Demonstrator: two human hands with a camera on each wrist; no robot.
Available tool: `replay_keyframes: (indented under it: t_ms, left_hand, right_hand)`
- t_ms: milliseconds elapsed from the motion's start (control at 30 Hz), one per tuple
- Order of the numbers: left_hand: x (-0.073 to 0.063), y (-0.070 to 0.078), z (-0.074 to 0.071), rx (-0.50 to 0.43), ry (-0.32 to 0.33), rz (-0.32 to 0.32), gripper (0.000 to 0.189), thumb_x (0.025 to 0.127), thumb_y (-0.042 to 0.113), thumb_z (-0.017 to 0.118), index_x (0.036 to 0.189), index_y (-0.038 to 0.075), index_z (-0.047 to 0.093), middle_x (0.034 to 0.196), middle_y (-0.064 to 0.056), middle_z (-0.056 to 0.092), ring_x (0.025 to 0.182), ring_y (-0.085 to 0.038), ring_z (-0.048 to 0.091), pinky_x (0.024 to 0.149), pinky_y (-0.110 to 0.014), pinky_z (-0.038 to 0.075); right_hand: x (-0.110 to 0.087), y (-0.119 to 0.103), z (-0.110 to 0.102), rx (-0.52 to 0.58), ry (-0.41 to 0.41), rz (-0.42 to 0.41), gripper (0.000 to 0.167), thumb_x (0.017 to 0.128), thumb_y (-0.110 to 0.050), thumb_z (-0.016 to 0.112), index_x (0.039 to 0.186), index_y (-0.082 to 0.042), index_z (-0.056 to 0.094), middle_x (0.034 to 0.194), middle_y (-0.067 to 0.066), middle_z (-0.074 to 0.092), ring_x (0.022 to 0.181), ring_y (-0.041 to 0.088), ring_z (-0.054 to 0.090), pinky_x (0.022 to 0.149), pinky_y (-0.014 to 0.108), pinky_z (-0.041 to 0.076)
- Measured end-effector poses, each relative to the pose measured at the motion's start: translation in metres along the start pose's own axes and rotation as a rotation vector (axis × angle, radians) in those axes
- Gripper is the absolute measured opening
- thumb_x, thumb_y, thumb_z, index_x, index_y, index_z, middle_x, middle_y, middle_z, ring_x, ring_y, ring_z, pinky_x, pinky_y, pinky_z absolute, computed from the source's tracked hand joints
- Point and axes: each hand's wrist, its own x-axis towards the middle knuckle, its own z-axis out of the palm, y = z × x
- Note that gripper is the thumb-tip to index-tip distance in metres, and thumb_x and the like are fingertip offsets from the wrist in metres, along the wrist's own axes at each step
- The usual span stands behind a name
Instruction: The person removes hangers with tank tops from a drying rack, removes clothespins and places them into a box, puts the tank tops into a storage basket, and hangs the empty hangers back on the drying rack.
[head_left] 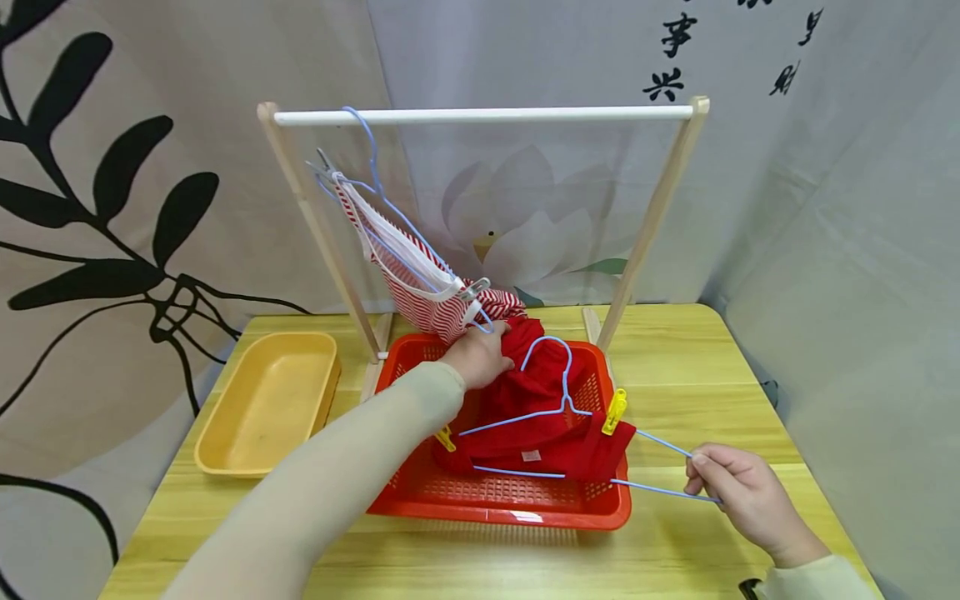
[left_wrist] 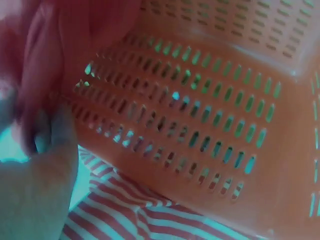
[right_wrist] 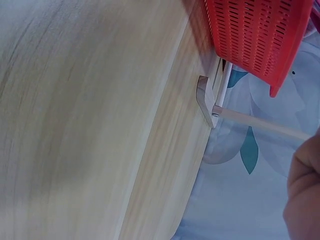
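Observation:
A red garment (head_left: 510, 417), fastened by yellow clips (head_left: 616, 412) to a light blue hanger (head_left: 567, 375), lies over the red basket (head_left: 495, 510). At the back of the basket my left hand (head_left: 478, 357) grips the far part of the garment; the left wrist view shows red cloth (left_wrist: 42, 75) between its fingers. My right hand (head_left: 742, 492) pinches the hanger's right end beyond the basket's side. Close above the left hand hangs a red-and-white striped garment (head_left: 427, 292), held by metal clips (head_left: 475, 289) on another blue hanger (head_left: 372, 150).
A wooden rack with a white rod (head_left: 480, 116) stands behind and around the basket, its right post (head_left: 648, 225) rising near the back corner. To the left, a yellow tray (head_left: 266, 404) sits on the wooden table (head_left: 675, 358). A printed curtain (head_left: 840, 208) hangs behind.

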Motion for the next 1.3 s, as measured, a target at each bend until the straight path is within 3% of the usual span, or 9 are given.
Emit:
replay_keyframes:
  t_ms: [167, 300, 433, 633, 800, 1000, 1167, 1267, 1300]
  left_hand:
    - [0.005, -0.004, 0.0, -0.015, -0.063, 0.023, 0.071, 0.098, 0.018, 0.07, 0.162, 0.012, 0.039, 0.148, -0.016, 0.062, 0.143, -0.027, 0.055, 0.12, -0.037, 0.043]
    - [0.006, -0.008, -0.003, -0.057, -0.009, 0.017, 0.054, 0.099, 0.016, 0.062, 0.152, 0.011, 0.056, 0.145, -0.014, 0.065, 0.138, -0.026, 0.06, 0.116, -0.037, 0.048]
    - [0.006, -0.012, -0.005, -0.148, 0.034, 0.012, 0.048, 0.101, 0.015, 0.057, 0.148, 0.01, 0.061, 0.145, -0.012, 0.066, 0.138, -0.024, 0.059, 0.116, -0.036, 0.047]
    - [0.005, -0.011, -0.007, -0.245, 0.066, 0.128, 0.035, 0.102, 0.012, 0.052, 0.135, 0.006, 0.06, 0.128, -0.015, 0.071, 0.124, -0.027, 0.065, 0.111, -0.041, 0.051]
    - [-0.002, -0.013, -0.009, -0.423, 0.097, 0.166, 0.032, 0.103, 0.011, 0.045, 0.133, 0.004, 0.054, 0.123, -0.019, 0.069, 0.116, -0.027, 0.063, 0.108, -0.042, 0.051]
    - [-0.011, -0.018, -0.009, -0.539, 0.135, 0.232, 0.034, 0.103, 0.009, 0.041, 0.133, 0.001, 0.053, 0.124, -0.019, 0.067, 0.121, -0.028, 0.06, 0.112, -0.044, 0.047]
    - [-0.018, -0.022, -0.008, -0.497, 0.093, 0.183, 0.048, 0.102, 0.014, 0.04, 0.145, -0.001, 0.052, 0.142, -0.019, 0.063, 0.138, -0.031, 0.055, 0.122, -0.045, 0.04]
    - [-0.021, -0.023, -0.007, -0.4, 0.038, 0.163, 0.053, 0.101, 0.022, 0.045, 0.149, 0.002, 0.053, 0.154, -0.017, 0.056, 0.148, -0.03, 0.048, 0.126, -0.044, 0.035]
    - [-0.022, -0.023, -0.007, -0.369, 0.026, 0.17, 0.049, 0.101, 0.025, 0.048, 0.144, 0.003, 0.059, 0.154, -0.015, 0.056, 0.148, -0.029, 0.048, 0.126, -0.043, 0.036]
  right_hand:
    - [0.0, 0.002, 0.0, 0.016, -0.004, -0.001, 0.035, 0.105, 0.013, 0.044, 0.09, -0.009, 0.068, 0.075, -0.005, 0.069, 0.068, 0.009, 0.068, 0.045, 0.032, 0.041]
    - [0.0, 0.003, 0.0, 0.034, -0.007, -0.005, 0.036, 0.105, 0.013, 0.043, 0.09, -0.009, 0.068, 0.075, -0.004, 0.069, 0.067, 0.009, 0.067, 0.044, 0.032, 0.04]
    - [0.0, 0.003, 0.001, 0.029, -0.003, -0.012, 0.036, 0.105, 0.014, 0.044, 0.09, -0.009, 0.068, 0.074, -0.003, 0.069, 0.067, 0.01, 0.066, 0.044, 0.032, 0.039]
    - [0.001, 0.004, 0.002, 0.012, 0.003, -0.004, 0.035, 0.105, 0.012, 0.044, 0.09, -0.009, 0.067, 0.07, 0.0, 0.066, 0.068, 0.01, 0.067, 0.045, 0.033, 0.04]
    - [0.001, 0.004, 0.003, -0.014, 0.015, 0.002, 0.035, 0.105, 0.011, 0.044, 0.089, -0.01, 0.067, 0.068, -0.001, 0.064, 0.066, 0.012, 0.065, 0.044, 0.032, 0.039]
    - [0.0, 0.003, 0.005, -0.068, 0.051, -0.001, 0.034, 0.106, 0.011, 0.045, 0.089, -0.011, 0.066, 0.073, -0.002, 0.067, 0.052, 0.016, 0.049, 0.044, 0.03, 0.036]
    - [0.0, 0.004, 0.006, -0.075, 0.063, -0.014, 0.035, 0.105, 0.011, 0.045, 0.09, -0.011, 0.066, 0.073, -0.003, 0.067, 0.051, 0.018, 0.045, 0.044, 0.03, 0.035]
    - [0.0, 0.004, 0.006, -0.067, 0.063, -0.022, 0.035, 0.105, 0.012, 0.045, 0.09, -0.011, 0.066, 0.074, -0.003, 0.067, 0.051, 0.017, 0.045, 0.044, 0.03, 0.034]
    - [0.0, 0.004, 0.006, -0.065, 0.063, -0.025, 0.035, 0.105, 0.012, 0.045, 0.09, -0.011, 0.066, 0.073, -0.003, 0.067, 0.051, 0.017, 0.045, 0.044, 0.03, 0.034]
